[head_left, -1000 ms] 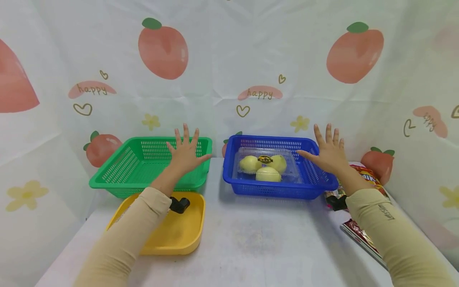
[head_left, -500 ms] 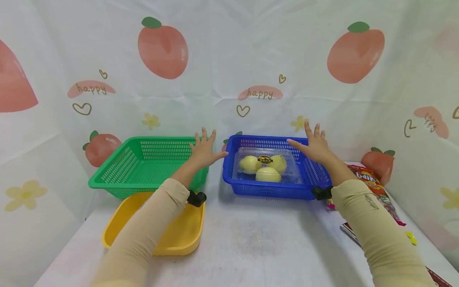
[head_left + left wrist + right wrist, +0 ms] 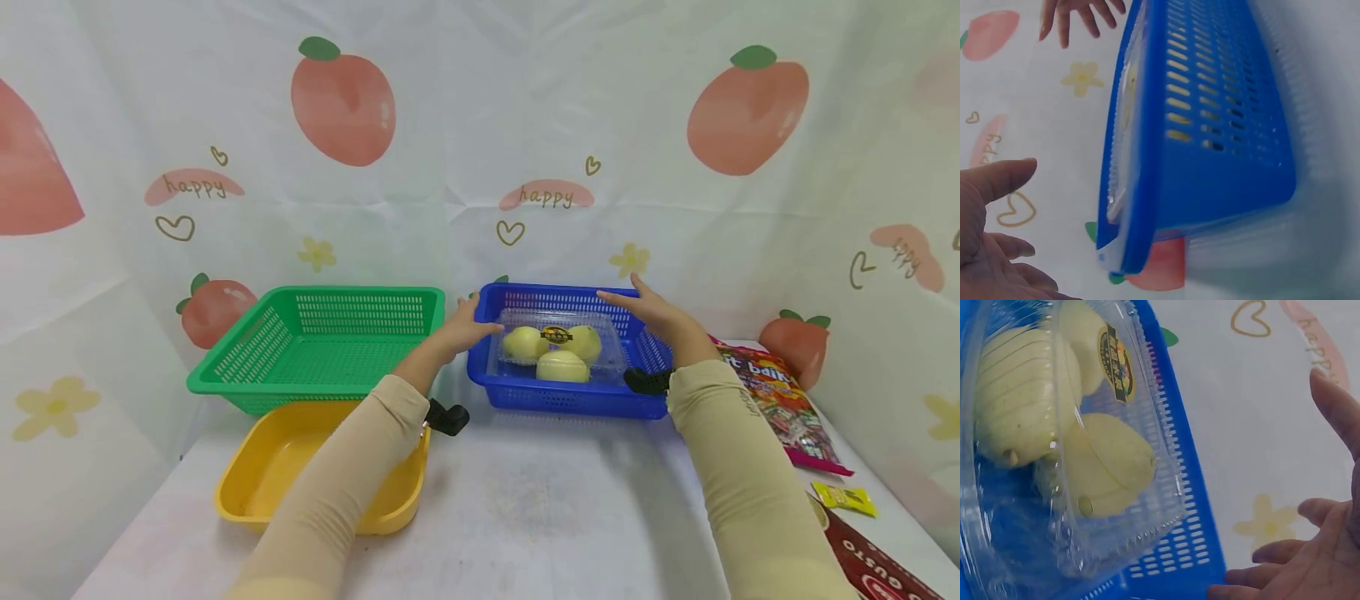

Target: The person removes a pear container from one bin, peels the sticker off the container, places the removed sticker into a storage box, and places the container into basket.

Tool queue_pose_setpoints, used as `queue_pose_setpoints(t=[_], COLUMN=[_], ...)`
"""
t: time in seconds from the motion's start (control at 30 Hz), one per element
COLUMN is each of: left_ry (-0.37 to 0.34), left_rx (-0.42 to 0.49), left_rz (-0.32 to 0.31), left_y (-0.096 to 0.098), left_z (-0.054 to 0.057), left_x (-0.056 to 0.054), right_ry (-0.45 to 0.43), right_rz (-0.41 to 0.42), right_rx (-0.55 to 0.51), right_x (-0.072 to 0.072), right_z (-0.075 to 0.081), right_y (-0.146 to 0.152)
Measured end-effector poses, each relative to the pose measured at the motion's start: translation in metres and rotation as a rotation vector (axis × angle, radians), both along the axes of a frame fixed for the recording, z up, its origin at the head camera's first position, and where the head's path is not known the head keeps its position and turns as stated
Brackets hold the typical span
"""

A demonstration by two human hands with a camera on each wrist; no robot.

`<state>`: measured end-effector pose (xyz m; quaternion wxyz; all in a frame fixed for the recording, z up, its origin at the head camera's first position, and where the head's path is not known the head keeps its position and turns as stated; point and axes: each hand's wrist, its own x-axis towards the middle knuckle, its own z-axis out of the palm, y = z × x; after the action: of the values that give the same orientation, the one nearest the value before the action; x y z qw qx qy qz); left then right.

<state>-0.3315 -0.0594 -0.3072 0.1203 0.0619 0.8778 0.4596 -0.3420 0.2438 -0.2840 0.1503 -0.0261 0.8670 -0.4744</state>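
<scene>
A blue basket (image 3: 570, 398) holds a clear plastic box (image 3: 611, 367) with pale yellow-green fruits (image 3: 562, 367) inside and a dark label on its lid. At the basket's left end is my left hand (image 3: 460, 332), its thumb and fingers spread, holding nothing. Over the basket's right end hovers my right hand (image 3: 660, 317), fingers extended and thumb pointing toward the box. The left wrist view shows a gap between the left hand (image 3: 997, 237) and the basket wall. In the right wrist view, the fruit box (image 3: 1072, 550) lies apart from the right hand (image 3: 1316, 562).
To the left are a green basket (image 3: 322, 390) and, in front of it, a yellow tray (image 3: 390, 523) partly behind my left sleeve. On the right lie a candy bag (image 3: 787, 400), a small yellow packet (image 3: 845, 498) and a dark red package (image 3: 870, 554). A printed cloth (image 3: 465, 125) hangs behind.
Both hands have moved inward and slightly lower, from wide apart to the two ends of the blue basket. The baskets and fruit box have stayed put.
</scene>
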Motion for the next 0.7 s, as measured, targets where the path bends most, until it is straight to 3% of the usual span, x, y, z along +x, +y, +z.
queue_pose_setpoints(t=[0.1, 0.37, 0.5, 0.7], left_ry=[-0.041, -0.07, -0.045, -0.017], left_rx=[0.052, 0.13, 0.081, -0.032], left_rz=[0.028, 0.046, 0.057, 0.014], left_y=[0.005, 0.019, 0.022, 0.022], left_z=[-0.006, -0.019, -0.026, -0.032], left_x=[-0.001, -0.007, -0.008, -0.007], right_ry=[-0.045, -0.134, -0.167, -0.213], right_rz=[-0.005, -0.039, -0.059, -0.11], right_rx=[-0.051, -0.182, -0.211, -0.246], right_x=[-0.006, -0.02, -0.026, -0.034], right_z=[-0.005, -0.022, -0.034, -0.048], right_y=[0.001, 0.005, 0.008, 0.007])
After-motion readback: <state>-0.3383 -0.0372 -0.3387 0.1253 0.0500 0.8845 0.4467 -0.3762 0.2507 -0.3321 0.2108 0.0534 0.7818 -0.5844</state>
